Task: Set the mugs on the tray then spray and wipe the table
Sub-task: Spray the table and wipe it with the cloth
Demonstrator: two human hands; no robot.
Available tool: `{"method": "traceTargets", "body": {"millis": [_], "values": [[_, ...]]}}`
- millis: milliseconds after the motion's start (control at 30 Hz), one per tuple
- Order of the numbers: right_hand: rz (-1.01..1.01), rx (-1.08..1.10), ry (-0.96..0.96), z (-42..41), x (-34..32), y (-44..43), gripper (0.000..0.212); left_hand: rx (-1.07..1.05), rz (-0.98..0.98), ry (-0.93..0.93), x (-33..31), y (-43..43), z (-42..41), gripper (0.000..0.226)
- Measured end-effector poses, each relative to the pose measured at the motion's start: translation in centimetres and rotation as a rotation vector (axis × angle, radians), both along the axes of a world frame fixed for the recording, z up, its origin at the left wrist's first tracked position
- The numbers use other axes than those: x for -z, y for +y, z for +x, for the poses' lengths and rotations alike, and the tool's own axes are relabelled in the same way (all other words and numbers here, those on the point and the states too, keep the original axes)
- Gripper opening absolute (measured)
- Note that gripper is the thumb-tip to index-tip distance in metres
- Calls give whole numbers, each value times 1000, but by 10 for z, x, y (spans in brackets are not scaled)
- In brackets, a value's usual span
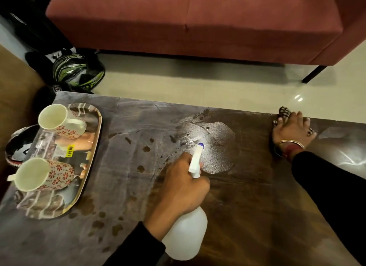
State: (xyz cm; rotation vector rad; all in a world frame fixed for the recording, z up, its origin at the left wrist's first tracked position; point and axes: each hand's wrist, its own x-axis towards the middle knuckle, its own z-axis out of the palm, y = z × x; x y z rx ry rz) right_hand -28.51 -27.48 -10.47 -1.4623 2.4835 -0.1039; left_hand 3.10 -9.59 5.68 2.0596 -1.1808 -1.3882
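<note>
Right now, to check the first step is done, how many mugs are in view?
2. The far mug sits at the far end of the tray, the near mug at its near end. None shows elsewhere on the table.

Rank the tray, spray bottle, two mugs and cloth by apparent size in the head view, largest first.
1. tray
2. spray bottle
3. near mug, far mug: look alike, unranked
4. cloth, mostly hidden under the right hand

The far mug [61, 121] and near mug [41, 175], cream with red flowers, sit on the tray [98, 135] at the tabletop's [247, 196] left end. The white spray bottle [186, 232] tilts in the left hand [184, 188], nozzle over a wet patch. The checked cloth [284, 112] lies under the right hand [291, 129] at the far edge.
</note>
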Motion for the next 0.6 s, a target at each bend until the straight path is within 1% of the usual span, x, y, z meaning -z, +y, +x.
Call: {"method": "traceTargets", "body": {"millis": [100, 233, 333, 400, 467, 600], "values": [[-10, -170, 8, 66, -1, -4, 64, -71, -11, -12, 7, 5, 11, 18], [57, -437, 14, 204, -3, -2, 66, -116, -16, 12, 13, 5, 35, 23], [72, -642, -20, 287, -4, 10, 64, -185, -60, -80, 11, 5, 54, 20], [72, -725, -49, 313, -2, 28, 64, -252, -62, -159, 7, 3, 71, 21], [62, -779, -78, 321, -1, 49, 64, -305, -20, -197, 3, 7, 92, 24], [71, -837, -104, 314, -2, 62, 64, -282, 31, -149, -4, 32, 120, 19]]}}
